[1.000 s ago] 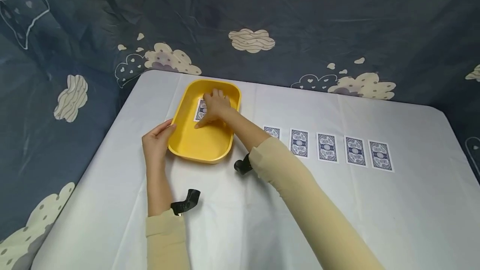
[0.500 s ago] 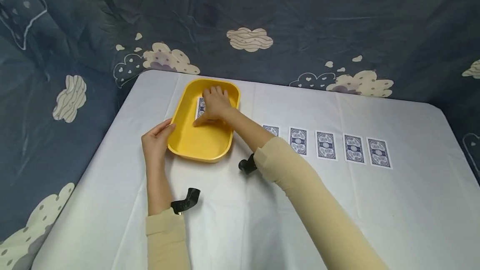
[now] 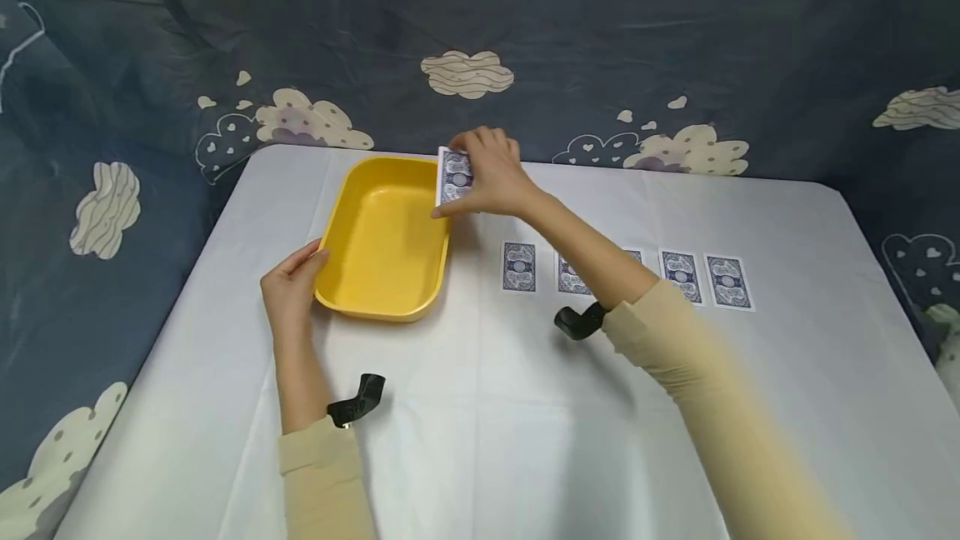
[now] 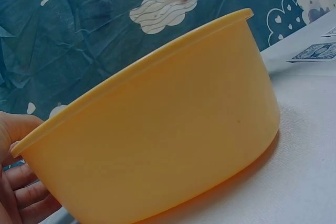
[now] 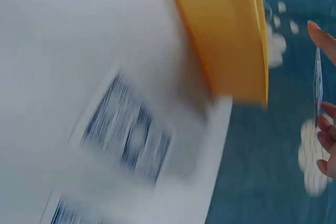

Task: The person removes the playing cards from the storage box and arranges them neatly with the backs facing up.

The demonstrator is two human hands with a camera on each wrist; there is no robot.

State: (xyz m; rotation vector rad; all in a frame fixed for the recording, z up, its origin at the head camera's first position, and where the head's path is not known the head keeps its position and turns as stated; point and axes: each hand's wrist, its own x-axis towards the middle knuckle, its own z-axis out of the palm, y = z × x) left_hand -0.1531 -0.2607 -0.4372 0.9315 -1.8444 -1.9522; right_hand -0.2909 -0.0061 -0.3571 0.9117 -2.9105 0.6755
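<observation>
My right hand (image 3: pixel 495 177) pinches a blue-and-white playing card (image 3: pixel 452 179) between thumb and fingers, just above the right rim of a yellow plastic tub (image 3: pixel 382 261). Seen edge-on in the right wrist view, the card (image 5: pixel 317 85) spans from the thumb to the fingertips; whether it is a single card I cannot tell. My left hand (image 3: pixel 291 290) grips the tub's left rim, thumb on top. The left wrist view has its fingers (image 4: pixel 32 195) under that rim. Only bare yellow floor shows inside the tub.
To the tub's right, several playing cards lie back up in a row on the white-covered table (image 3: pixel 450 440), among them a near card (image 3: pixel 519 267) and the far-right card (image 3: pixel 728 282). My right forearm partly covers the middle ones. A dark cloud-patterned cloth (image 3: pixel 375 40) hangs behind.
My right hand has come up out of the tub and moved right, carrying the card that lay inside. The left hand stays on the rim. The head view has shifted slightly.
</observation>
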